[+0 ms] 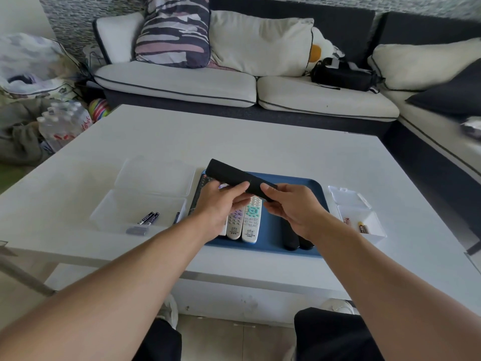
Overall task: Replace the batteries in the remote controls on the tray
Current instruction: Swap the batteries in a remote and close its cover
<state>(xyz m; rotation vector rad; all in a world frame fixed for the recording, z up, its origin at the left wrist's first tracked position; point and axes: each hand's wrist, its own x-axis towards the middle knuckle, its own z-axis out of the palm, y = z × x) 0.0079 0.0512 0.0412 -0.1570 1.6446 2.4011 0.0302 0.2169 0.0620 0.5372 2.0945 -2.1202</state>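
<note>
I hold a long black remote (229,173) back side up above the blue tray (307,186). My left hand (221,204) grips its middle from below, thumb on top. My right hand (289,207) pinches its near end. On the tray lie two white remotes (247,222) with coloured buttons, a dark remote (199,194) at the left edge, and two black remotes (294,241) partly hidden under my right wrist.
A clear open box (130,204) left of the tray holds black batteries (149,218) and a grey cover piece (137,230). A small clear box (364,225) on the right holds gold batteries (362,227). A sofa with cushions (260,43) stands behind the white table (234,136).
</note>
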